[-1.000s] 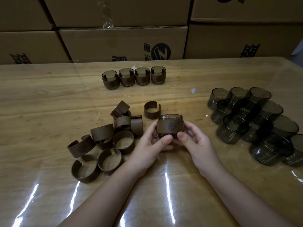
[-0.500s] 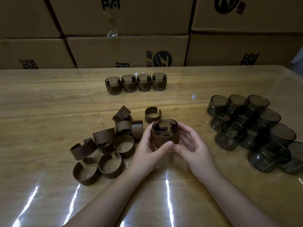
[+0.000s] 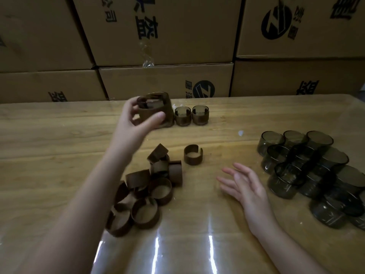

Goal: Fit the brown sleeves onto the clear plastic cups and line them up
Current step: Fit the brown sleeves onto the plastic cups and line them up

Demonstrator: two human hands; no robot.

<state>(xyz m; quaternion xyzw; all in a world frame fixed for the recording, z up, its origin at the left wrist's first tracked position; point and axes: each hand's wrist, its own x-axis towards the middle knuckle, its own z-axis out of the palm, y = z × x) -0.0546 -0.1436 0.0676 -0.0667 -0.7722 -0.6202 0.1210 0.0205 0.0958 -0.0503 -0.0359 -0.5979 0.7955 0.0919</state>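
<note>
Head view: left hand (image 3: 136,123) grips sleeved cup (image 3: 153,111) beside the row; right hand (image 3: 244,184) spread.

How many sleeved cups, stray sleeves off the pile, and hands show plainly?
Sleeved cups: 3, one sleeved cup in the left hand, two standing cups; more may hide behind it
Stray sleeve: 1
Hands: 2, counting the right hand
Total: 6

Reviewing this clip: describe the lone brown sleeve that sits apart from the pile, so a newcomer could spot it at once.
Start at the heap of brown sleeves in the middle of the wooden table. Just beyond the heap's far right edge, one sleeve stands alone on its rim. Unlike the heaped ones it touches nothing, and the gap in its ring faces away from the camera.
</note>
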